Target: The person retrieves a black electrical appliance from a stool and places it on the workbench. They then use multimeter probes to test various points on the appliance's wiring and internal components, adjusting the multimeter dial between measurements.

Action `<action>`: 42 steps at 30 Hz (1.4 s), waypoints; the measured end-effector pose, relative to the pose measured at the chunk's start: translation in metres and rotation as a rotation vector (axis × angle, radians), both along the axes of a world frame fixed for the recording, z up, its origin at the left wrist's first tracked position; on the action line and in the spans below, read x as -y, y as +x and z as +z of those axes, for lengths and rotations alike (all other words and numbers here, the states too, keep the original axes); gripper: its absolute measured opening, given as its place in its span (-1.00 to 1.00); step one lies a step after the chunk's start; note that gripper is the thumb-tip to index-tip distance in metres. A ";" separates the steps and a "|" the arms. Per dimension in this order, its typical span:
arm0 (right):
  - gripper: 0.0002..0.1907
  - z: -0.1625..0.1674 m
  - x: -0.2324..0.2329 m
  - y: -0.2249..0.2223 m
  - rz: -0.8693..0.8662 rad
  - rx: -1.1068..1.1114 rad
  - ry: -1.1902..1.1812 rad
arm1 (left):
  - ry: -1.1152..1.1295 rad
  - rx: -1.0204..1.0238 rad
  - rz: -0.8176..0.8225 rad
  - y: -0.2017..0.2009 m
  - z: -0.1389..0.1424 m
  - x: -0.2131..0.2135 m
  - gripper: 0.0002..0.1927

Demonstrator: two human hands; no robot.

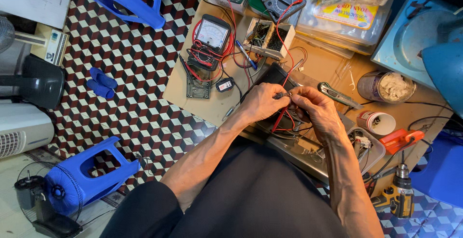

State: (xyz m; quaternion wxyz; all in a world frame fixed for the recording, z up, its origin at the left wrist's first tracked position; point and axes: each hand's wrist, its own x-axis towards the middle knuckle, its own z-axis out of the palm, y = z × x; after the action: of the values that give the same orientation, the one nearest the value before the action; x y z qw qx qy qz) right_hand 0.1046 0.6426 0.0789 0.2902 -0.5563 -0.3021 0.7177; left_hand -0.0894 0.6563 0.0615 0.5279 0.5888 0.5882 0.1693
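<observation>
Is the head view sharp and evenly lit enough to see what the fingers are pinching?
Head view: light is soft and even, with no harsh shadows; left hand and right hand are sharp, but the small dark part pinched between them is too tiny to identify; wide-lens bending shows at the edges; mild glare on the plastic bags.

- An analog multimeter (212, 35) with red leads is laid on the wooden table (185, 86).
- A blue pen (246, 55) is placed just beside a small box of parts (268, 37).
- A utility knife (339, 95) is set near a tub of white rags (387, 87).
- A yellow cordless drill (398, 194) is seen at the table's edge.
- Two blue plastic stools (94, 173) and blue slippers (101, 83) are found on the patterned floor (135, 74).
</observation>
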 end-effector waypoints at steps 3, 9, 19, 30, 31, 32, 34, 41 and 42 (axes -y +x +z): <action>-0.84 -0.008 0.003 0.005 0.008 -0.007 -0.007 | 0.008 0.009 -0.018 -0.001 -0.004 0.000 -0.62; -0.84 -0.015 -0.009 0.000 0.066 -0.030 0.015 | 0.094 0.110 0.023 -0.006 0.004 -0.003 -0.65; -0.83 -0.019 -0.004 -0.005 0.056 -0.050 -0.074 | -0.041 0.049 -0.005 -0.018 0.006 0.000 -0.65; -0.83 -0.016 -0.002 -0.014 0.026 -0.008 -0.087 | -0.036 0.078 0.000 -0.024 0.011 0.001 -0.64; -0.83 -0.016 -0.002 -0.015 0.019 -0.006 -0.083 | -0.038 0.075 0.002 -0.025 0.012 0.001 -0.64; -0.82 -0.016 -0.001 -0.016 0.011 -0.005 -0.079 | -0.039 0.072 0.004 -0.025 0.012 0.001 -0.64; -0.82 -0.015 -0.001 -0.017 -0.001 -0.009 -0.070 | -0.039 0.068 0.008 -0.024 0.014 0.001 -0.64; -0.81 -0.007 -0.002 -0.020 -0.022 0.022 -0.070 | -0.066 0.066 0.022 -0.022 0.018 0.000 -0.64; -0.81 -0.005 -0.003 -0.020 -0.022 0.047 -0.075 | -0.081 0.064 0.022 -0.022 0.018 -0.001 -0.64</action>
State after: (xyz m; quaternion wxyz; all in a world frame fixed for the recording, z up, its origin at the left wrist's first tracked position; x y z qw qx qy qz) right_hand 0.0846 0.6456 0.0737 0.2698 -0.5868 -0.2756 0.7120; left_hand -0.1114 0.6571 0.0796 0.5679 0.5548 0.5838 0.1700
